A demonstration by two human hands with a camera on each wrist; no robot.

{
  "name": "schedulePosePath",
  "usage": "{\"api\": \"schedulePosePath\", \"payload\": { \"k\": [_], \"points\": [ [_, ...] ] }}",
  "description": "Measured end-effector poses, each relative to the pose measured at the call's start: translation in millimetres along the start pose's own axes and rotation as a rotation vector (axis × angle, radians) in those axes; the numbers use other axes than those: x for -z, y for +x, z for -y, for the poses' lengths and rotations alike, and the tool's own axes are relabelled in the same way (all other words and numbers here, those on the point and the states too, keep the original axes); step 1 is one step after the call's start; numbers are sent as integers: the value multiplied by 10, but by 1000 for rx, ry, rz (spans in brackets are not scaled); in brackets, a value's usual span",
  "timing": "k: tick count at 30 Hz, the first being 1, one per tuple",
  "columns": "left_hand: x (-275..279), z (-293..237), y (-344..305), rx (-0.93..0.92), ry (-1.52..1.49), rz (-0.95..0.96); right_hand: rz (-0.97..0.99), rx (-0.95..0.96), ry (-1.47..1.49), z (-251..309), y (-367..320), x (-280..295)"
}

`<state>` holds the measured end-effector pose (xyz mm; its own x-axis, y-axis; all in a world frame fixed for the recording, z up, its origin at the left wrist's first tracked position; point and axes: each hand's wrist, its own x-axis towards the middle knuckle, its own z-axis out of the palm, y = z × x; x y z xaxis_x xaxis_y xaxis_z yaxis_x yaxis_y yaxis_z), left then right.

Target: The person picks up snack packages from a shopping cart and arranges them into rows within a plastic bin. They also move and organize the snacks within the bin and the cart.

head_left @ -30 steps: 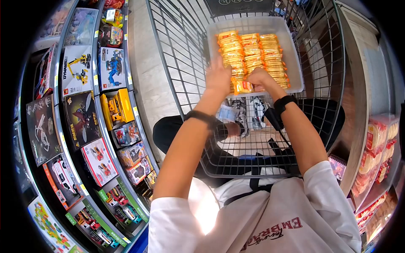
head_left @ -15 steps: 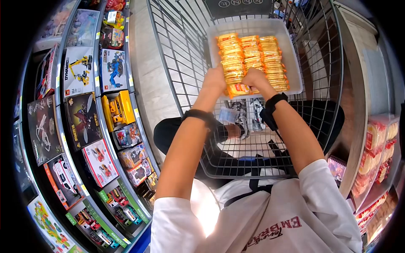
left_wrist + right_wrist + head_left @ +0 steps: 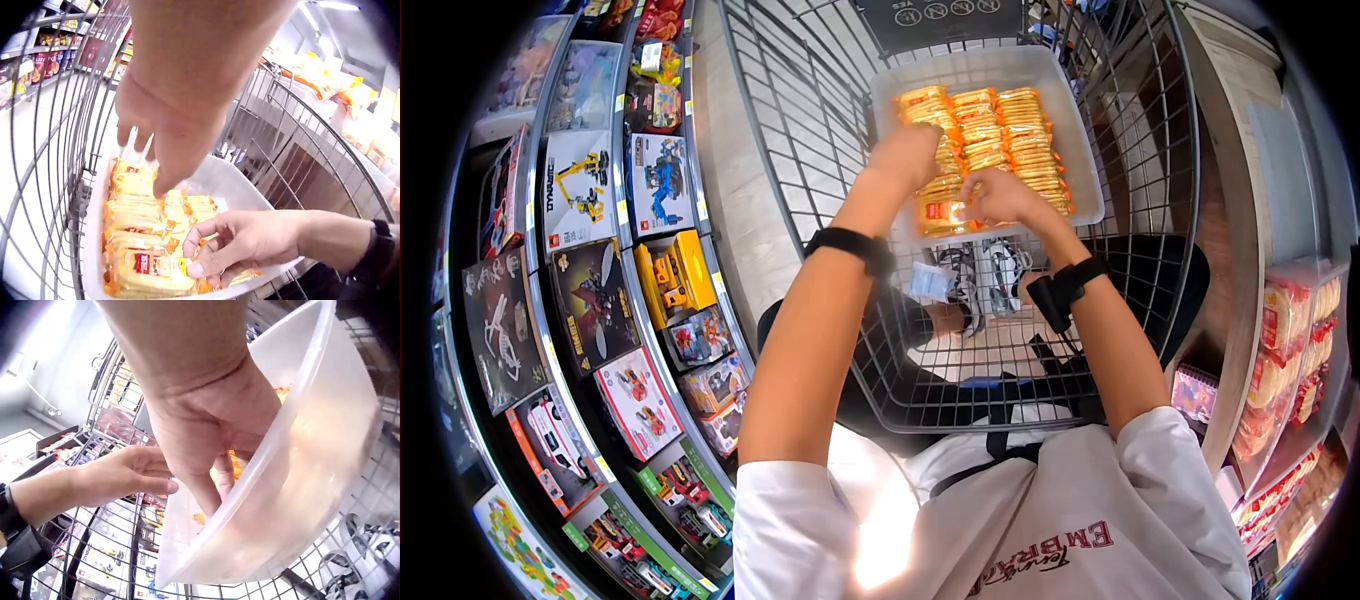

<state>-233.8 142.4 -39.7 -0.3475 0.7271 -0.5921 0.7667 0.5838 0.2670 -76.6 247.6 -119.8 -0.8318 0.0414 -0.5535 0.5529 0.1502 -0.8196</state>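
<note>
A translucent plastic bin inside the cart holds three rows of flat snacks in clear-and-orange wrappers. My left hand is over the left row in the head view; in the left wrist view its thumb and fingers are spread down over the packets. At the bin's near end, my right hand has its fingers loosely bent, thumb tip right at the end of the front packet. That packet lies with its red label facing up. In the right wrist view, the bin wall partly hides the right fingertips.
The wire shopping cart surrounds the bin, over my legs and shoes. Shelves of boxed toys run along the left. At the right, past a wooden shelf edge, stand clear containers of packaged food.
My left hand has moved from the row's near left side to farther up over it. The right hand has loosened and shifted slightly nearer me, at the front packet. The head view has shifted a little.
</note>
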Motion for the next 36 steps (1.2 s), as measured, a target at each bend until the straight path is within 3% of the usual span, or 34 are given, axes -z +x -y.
{"api": "schedulePosePath", "payload": {
  "k": [1, 3, 5, 7, 9, 11, 16, 18, 19, 21, 23, 25, 27, 29, 30, 31, 33, 36],
  "points": [
    [-46, -5, 65, -7, 5, 1, -8, 0, 4, 38, -37, -49],
    [-192, -15, 198, -82, 454, -96, -187, 41, -212, 106, -81, -119],
    [-333, 31, 386, -46, 435, -42, -282, 50, -188, -43, 15, -189],
    [-370, 18, 496, 8, 101, -89, -223, 50, -340, 73, -26, -170],
    [-410, -39, 549, 41, 109, -13, -191, 12, -292, 55, -23, -74],
    [-522, -85, 552, 86, 114, 26, -96, 197, -219, -183, 90, 21],
    [-653, -187, 550, 110, 221, 28, -7, -12, -521, 27, -51, 683],
    [-718, -199, 571, 121, 223, 42, -116, -100, -796, 153, -37, 810],
    [-770, -183, 582, 108, 237, -24, -106, -103, -794, 198, -53, 846],
    [-809, -165, 550, 95, 255, -81, -452, -68, -631, 253, -87, 862],
    [-719, -167, 550, 86, 278, -24, -452, -117, -632, 237, -70, 829],
    [-640, -92, 582, 37, 250, -26, -523, -12, -526, 155, -106, 737],
    [-494, 15, 508, -5, 230, -17, -515, -24, -473, 76, -139, 613],
    [-203, 67, 373, -164, 225, -29, -511, -32, -420, -5, -137, 487],
    [-236, 116, 302, -210, 177, -224, -530, 15, -424, -25, -142, 419],
    [-266, 179, 323, -210, 184, -224, -552, 63, -429, -43, -146, 384],
    [-380, 270, 399, -184, 26, 4, -559, 55, -431, -30, -170, 302],
    [-664, 183, 196, -219, -110, -165, -575, 57, -414, -161, -99, 208]
  ]
}}
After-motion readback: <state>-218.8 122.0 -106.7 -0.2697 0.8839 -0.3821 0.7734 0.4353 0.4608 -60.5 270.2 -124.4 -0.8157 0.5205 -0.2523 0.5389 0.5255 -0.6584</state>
